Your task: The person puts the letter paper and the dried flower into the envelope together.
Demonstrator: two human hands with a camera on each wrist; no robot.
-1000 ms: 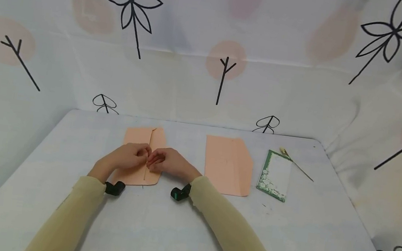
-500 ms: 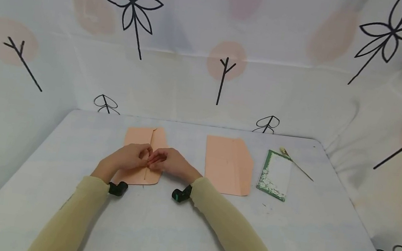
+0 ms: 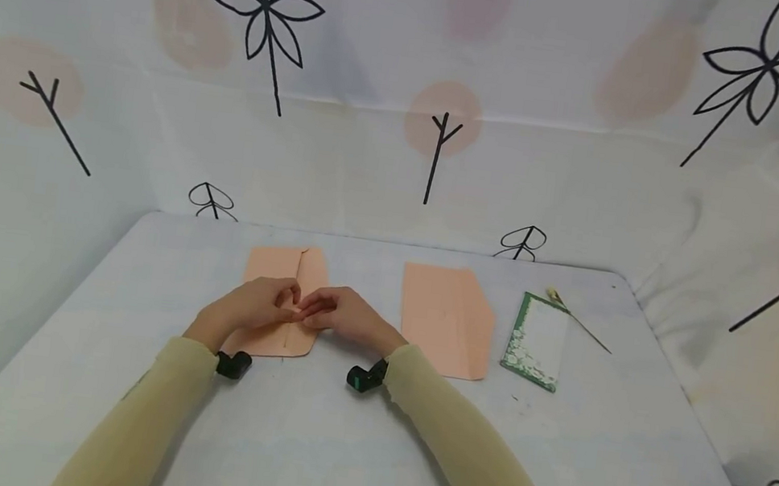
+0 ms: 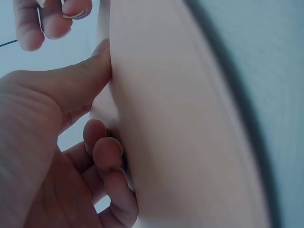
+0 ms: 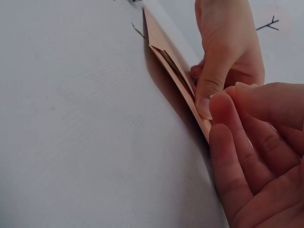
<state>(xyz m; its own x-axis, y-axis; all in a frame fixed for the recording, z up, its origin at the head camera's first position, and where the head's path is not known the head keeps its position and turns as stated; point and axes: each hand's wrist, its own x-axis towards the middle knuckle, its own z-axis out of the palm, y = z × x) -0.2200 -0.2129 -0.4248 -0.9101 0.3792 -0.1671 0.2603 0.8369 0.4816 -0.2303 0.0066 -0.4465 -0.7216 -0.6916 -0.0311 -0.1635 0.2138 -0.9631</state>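
A peach paper envelope (image 3: 274, 261) lies left of centre on the white table, its flap folded over along a lengthwise seam. Over that seam the left hand (image 3: 243, 308) holds the envelope, thumb on the paper and the other fingers curled against it in the left wrist view. Fingertips of the right hand (image 3: 353, 317) meet the left ones at the flap's edge. In the right wrist view the right thumb and index finger pinch there; exactly what lies between them is hidden. That view also shows a gap at the envelope's end, with a thin dark greenish-brown strip (image 5: 173, 66) inside.
Right of the hands lies a second peach envelope (image 3: 433, 313), its flap unfolded. Beyond it are a green-bordered floral card (image 3: 538, 338) and a dried flower stem (image 3: 586, 330). White patterned cloth (image 3: 355, 166) hangs behind the table.
Both hands stay over the envelope's seam, their fingers shifting slightly. The whole scene sits a little further right in the head view. The other envelope, card and stem keep their places on the table.
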